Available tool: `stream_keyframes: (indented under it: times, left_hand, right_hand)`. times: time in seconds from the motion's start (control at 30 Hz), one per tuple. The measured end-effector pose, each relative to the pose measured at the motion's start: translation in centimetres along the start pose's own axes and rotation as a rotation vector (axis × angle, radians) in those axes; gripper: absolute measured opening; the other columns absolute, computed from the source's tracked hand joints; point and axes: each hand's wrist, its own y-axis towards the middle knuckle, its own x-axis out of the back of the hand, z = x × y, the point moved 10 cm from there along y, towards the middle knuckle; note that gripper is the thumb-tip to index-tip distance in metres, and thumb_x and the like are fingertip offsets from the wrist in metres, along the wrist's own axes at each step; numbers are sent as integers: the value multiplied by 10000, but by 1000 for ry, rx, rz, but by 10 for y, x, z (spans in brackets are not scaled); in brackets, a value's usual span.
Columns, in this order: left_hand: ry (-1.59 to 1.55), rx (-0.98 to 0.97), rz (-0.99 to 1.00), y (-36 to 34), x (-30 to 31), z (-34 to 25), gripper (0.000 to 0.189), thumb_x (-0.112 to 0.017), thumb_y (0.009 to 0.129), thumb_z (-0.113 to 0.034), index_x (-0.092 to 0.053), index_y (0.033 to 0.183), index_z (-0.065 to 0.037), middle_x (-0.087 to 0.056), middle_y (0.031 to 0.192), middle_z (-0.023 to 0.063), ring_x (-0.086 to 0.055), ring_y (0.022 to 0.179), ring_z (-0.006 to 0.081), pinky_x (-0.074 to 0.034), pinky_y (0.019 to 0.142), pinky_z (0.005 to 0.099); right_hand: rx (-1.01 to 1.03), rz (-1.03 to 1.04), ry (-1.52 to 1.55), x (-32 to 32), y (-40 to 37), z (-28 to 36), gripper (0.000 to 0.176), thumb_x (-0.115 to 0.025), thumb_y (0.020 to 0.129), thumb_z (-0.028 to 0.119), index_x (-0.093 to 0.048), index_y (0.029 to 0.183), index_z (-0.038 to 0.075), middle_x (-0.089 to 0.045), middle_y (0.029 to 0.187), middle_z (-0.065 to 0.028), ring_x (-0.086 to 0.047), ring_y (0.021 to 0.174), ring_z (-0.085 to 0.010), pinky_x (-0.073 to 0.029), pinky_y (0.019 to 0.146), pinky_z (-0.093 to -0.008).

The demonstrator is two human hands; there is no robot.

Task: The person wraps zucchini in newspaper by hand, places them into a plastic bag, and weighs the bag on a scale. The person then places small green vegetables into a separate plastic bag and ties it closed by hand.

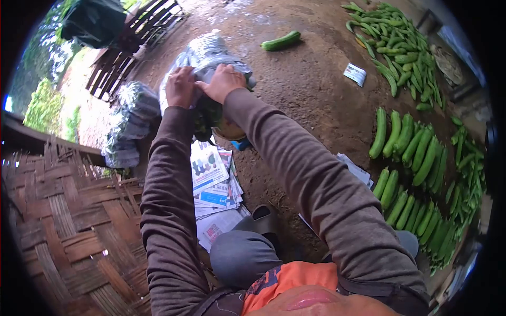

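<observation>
The left hand point(181, 88) and the right hand point(226, 82) both grip the plastic bag point(208, 48), toward the left edge of the earth floor point(311, 100), beyond the newspapers point(211, 181). Even tension from both sides should protect the film from tearing.

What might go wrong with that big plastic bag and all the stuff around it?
The plastic bag looks thin, and the left hand and right hand are both on it, so it might tear if pulled hard. The lone cucumber lies on bare ground near the bag, so someone could step on it. The loose newspapers reach close to a dark shoe, so they might get trodden on.
</observation>
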Motion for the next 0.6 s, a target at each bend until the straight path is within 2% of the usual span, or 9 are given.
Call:
stream_keyframes:
  times: [0.17, 0.3, 0.33, 0.37, 0.4, 0.43, 0.47, 0.53, 0.6]
  left_hand:
    - [97, 14, -53, 3, -9, 3, 222, -486, 821, -89, -655, 963, -69, -633, 976, 177, -608, 895, 373, -477, 779, 441]
    - [116, -27, -80, 8, -26, 25, 305, -406, 808, -94, -629, 1013, -57, -630, 990, 210, -612, 910, 368, -475, 790, 438]
    - [91, -10, -82, 6, -19, 18, 317, -396, 803, -96, -631, 1013, -55, -626, 1022, 198, -611, 917, 361, -474, 794, 432]
    - [63, 2, -42, 6, -21, 21, 309, -424, 798, -99, -631, 1025, -62, -622, 1030, 188, -608, 921, 358, -473, 800, 422]
    - [73, -220, -1, 8, -32, 24, 290, -484, 785, -105, -630, 1034, -70, -621, 1025, 185, -604, 928, 356, -472, 809, 419]
    - [55, -16, 52, 11, -35, 43, 274, -541, 776, -108, -627, 1034, -75, -625, 1024, 178, -597, 950, 347, -468, 827, 413]
    - [151, -176, 77, 12, -45, 50, 266, -558, 789, -115, -625, 1044, -83, -626, 1031, 174, -591, 973, 344, -464, 841, 409]
    - [61, -154, 10, -1, -12, 16, 333, -637, 784, -135, -594, 1105, -57, -618, 1032, 168, -578, 1000, 344, -450, 882, 401]
    - [-11, -191, -16, -18, 16, -25, 372, -665, 781, -113, -561, 1132, -47, -554, 1156, 166, -510, 1114, 339, -407, 945, 397]
  right_hand:
    - [39, 81, -20, -2, 3, -8, 727, -661, 721, 476, -487, 1176, -64, -571, 1144, -242, -583, 1064, -335, -465, 909, -383]
    - [24, -31, 84, 30, -58, -29, 612, -677, 690, 435, -540, 1033, -53, -604, 1054, -248, -609, 978, -359, -480, 873, -411]
    - [34, 1, 165, 28, -71, -43, 652, -689, 678, 446, -540, 1069, -55, -602, 1046, -247, -602, 985, -363, -476, 872, -402]
    - [26, 80, 268, 27, -84, -62, 643, -686, 691, 447, -550, 1074, -50, -614, 1006, -218, -615, 953, -333, -485, 847, -387]
    - [20, 158, 375, 30, -101, -81, 633, -684, 705, 449, -560, 1079, -46, -627, 967, -188, -629, 921, -303, -495, 821, -373]
    - [-74, 267, 750, 29, -125, -100, 594, -669, 728, 439, -577, 1069, -38, -634, 919, -153, -635, 861, -269, -506, 770, -351]
    - [-162, 374, 1130, 33, -149, -115, 556, -654, 750, 429, -594, 1059, -29, -642, 871, -118, -641, 801, -234, -518, 719, -330]
    - [-432, 675, 1240, 55, -203, -162, 469, -644, 790, 381, -604, 1063, 2, -638, 856, -74, -617, 748, -166, -503, 645, -272]
    - [-526, 686, 1229, 86, -239, -217, 434, -656, 785, 354, -611, 1064, 24, -639, 859, -69, -613, 723, -160, -494, 597, -271]
